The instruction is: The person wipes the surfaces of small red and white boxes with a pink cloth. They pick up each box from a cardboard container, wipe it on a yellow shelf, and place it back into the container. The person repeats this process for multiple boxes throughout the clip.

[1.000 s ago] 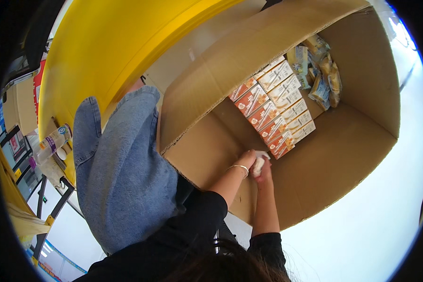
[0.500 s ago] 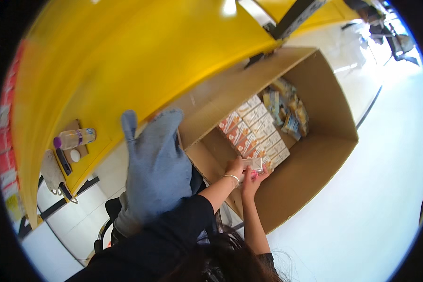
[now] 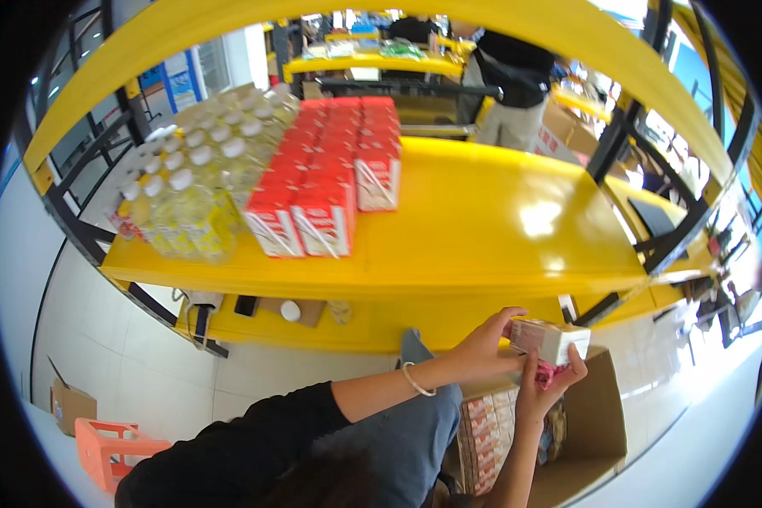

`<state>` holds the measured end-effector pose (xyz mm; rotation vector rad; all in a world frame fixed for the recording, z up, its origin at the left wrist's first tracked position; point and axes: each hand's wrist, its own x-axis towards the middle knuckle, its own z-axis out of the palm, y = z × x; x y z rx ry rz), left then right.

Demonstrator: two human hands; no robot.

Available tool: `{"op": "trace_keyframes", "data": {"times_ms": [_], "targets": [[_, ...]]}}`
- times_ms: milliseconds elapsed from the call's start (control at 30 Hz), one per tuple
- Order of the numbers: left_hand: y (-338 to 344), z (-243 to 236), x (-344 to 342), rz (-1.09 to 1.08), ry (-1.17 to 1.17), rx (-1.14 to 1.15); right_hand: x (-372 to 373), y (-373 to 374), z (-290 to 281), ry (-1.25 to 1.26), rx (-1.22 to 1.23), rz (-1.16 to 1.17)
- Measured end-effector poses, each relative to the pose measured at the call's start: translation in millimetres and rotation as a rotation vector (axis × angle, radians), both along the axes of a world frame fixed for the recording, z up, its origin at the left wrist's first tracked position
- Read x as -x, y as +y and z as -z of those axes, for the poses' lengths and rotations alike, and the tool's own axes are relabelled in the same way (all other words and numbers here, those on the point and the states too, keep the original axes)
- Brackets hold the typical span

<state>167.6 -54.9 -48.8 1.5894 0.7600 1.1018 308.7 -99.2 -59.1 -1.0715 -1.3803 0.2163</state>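
A small pale drink carton [image 3: 554, 340] with a white end is held up in front of the yellow shelf's right part. My left hand [image 3: 489, 342], with a bracelet at the wrist, is closed on its left end. Fingers of my right hand [image 3: 543, 391] press on the carton from below and at its right end. Something pink [image 3: 549, 374], too covered to make out, sits in my right palm under the carton. Below is the open cardboard box [image 3: 594, 415], where rows of orange-and-white cartons [image 3: 487, 432] stand, partly hidden by my right forearm.
On the yellow shelf [image 3: 483, 220] stand rows of red drink cartons [image 3: 326, 182], with clear white-capped bottles [image 3: 203, 182] to their left. A black post [image 3: 610, 148] rises at the right. An orange stool [image 3: 114, 444] is lower left. Another person [image 3: 516, 89] stands beyond the shelf.
Both hands have come up out of the cardboard box with the carton, to the shelf's front edge. The view has tilted up, bringing the shelf's red cartons and bottles into sight.
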Motion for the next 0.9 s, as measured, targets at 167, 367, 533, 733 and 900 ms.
{"op": "trace_keyframes", "data": {"times_ms": [167, 367, 533, 733, 900], "targets": [[-10.2, -44.1, 94.6, -0.383, 0.402, -0.432, 93.6, 24.5, -59.1, -0.257, -0.041, -0.009], [9.9, -63.4, 154.7, -0.479, 0.593, -0.463, 152.9, 39.2, -88.4, -0.4, 0.049, -0.033], [32.5, -46.6, 163.5, -0.354, 0.182, -0.297, 170.9, 45.5, -96.3, -0.449, 0.194, -0.107], [34.5, -34.9, 161.0, -0.379, 0.166, -0.328, 123.0, 44.8, -118.2, -0.34, 0.212, -0.192], [29.4, -37.6, 159.6, -0.413, 0.051, -0.312, 121.3, 50.9, -140.0, -0.247, -0.121, 0.259]]}}
